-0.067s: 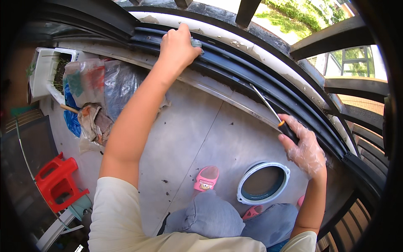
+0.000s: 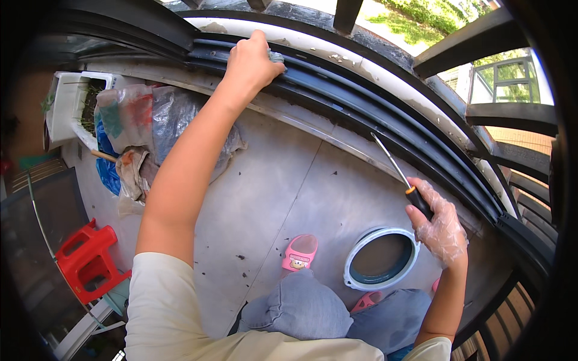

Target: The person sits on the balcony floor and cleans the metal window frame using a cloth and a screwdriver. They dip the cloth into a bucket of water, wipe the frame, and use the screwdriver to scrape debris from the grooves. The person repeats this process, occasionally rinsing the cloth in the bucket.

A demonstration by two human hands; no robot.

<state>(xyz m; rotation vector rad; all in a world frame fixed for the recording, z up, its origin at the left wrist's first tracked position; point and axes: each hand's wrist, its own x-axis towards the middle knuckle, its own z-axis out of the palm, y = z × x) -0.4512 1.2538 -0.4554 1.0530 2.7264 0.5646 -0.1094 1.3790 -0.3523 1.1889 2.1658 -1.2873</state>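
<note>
My left hand (image 2: 251, 62) reaches far forward and presses a small grey cloth (image 2: 276, 57) into the dark sliding-window track (image 2: 361, 102) that curves along the sill. My right hand (image 2: 439, 221), in a thin clear plastic glove, grips a screwdriver (image 2: 398, 172) by its black and orange handle. Its metal shaft points up and left toward the track, and the tip hangs just short of the lowest rail.
A round basin of brownish water (image 2: 380, 257) stands on the grey tiled floor (image 2: 289, 180) by my knees. Pink slippers (image 2: 299, 253) are on my feet. Bags and cloths (image 2: 150, 126), a white planter (image 2: 69, 99) and a red stool (image 2: 87, 259) sit at the left. Black railings (image 2: 512, 114) lie beyond the sill.
</note>
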